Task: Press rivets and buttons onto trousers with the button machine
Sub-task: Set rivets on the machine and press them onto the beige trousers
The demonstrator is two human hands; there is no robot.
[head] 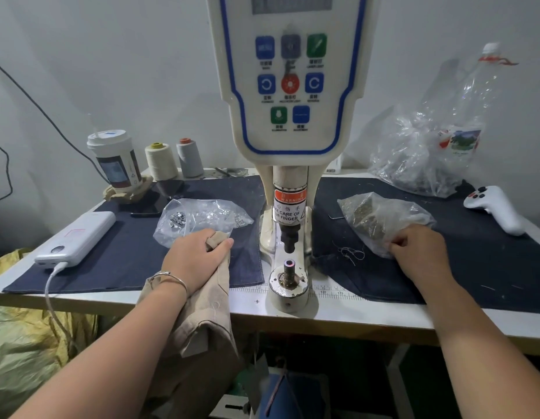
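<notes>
Head view: I'm fetching a fastener, nothing under the press yet.
My left hand [199,255] grips the beige trousers [202,322] at the table edge [111,300]; my right hand [420,252] pinches into the plastic bag [383,219]. Next I must seat the piece on the lower die [289,264], which stands bare, with open room between my hands.

The button machine [288,86] is cream with a blue outline and blue, green and red keys. Left of the button machine lie beige trousers [202,313] on a dark navy cloth [126,252]. Right of it rests a white controller [492,207] with red buttons.
</notes>
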